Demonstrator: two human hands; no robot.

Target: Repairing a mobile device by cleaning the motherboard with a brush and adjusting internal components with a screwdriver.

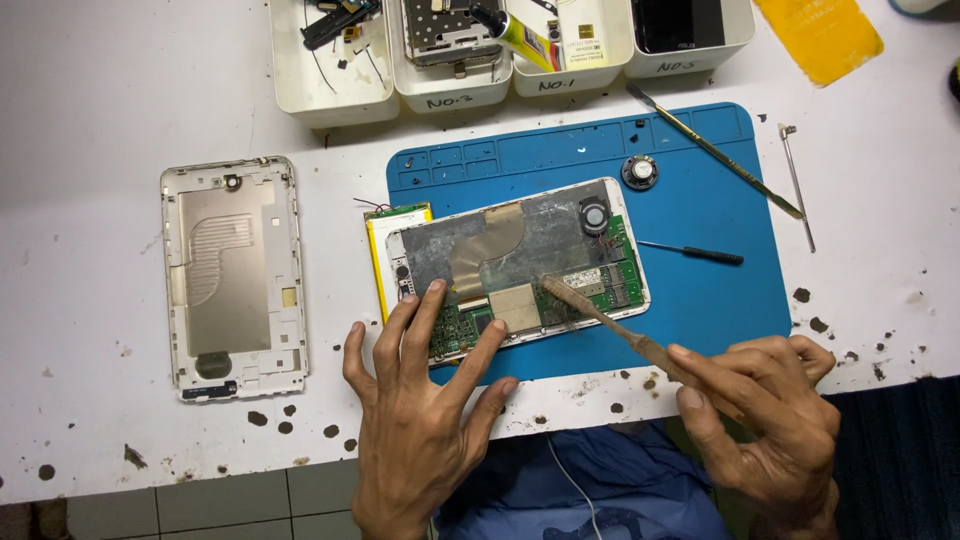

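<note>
Opened tablet (520, 265) lies face down, tilted, on a blue mat (720, 300) on the white, stained worktop (90, 120); circuit boards, foil shielding and a tan ribbon strip are exposed. Left hand (425, 400) is spread flat, fingers splayed, fingertips pressing the tablet's near-left edge and green board; it grips nothing. Right hand (775, 410) is closed in a pinch around the handle of a worn brush-like tool (610, 325), whose tip rests on the board near the tablet's middle, beside a square tan shield. A battery pack (385, 225) with a yellow edge sticks out from under the tablet's left end, red wire at its top. The removed back cover (235, 275), gold-toned inside, lies on the worktop well to the left. On the mat: a small round speaker (640, 172) above the tablet, a thin black screwdriver (700, 252) to its right, and a long metal spudger (715, 150) lying diagonally across the upper right corner. Tweezers (797, 185) lie just off the mat's right edge. White parts trays (330, 75) line the far edge; a yellow cloth (820, 35) sits at top right.
</note>
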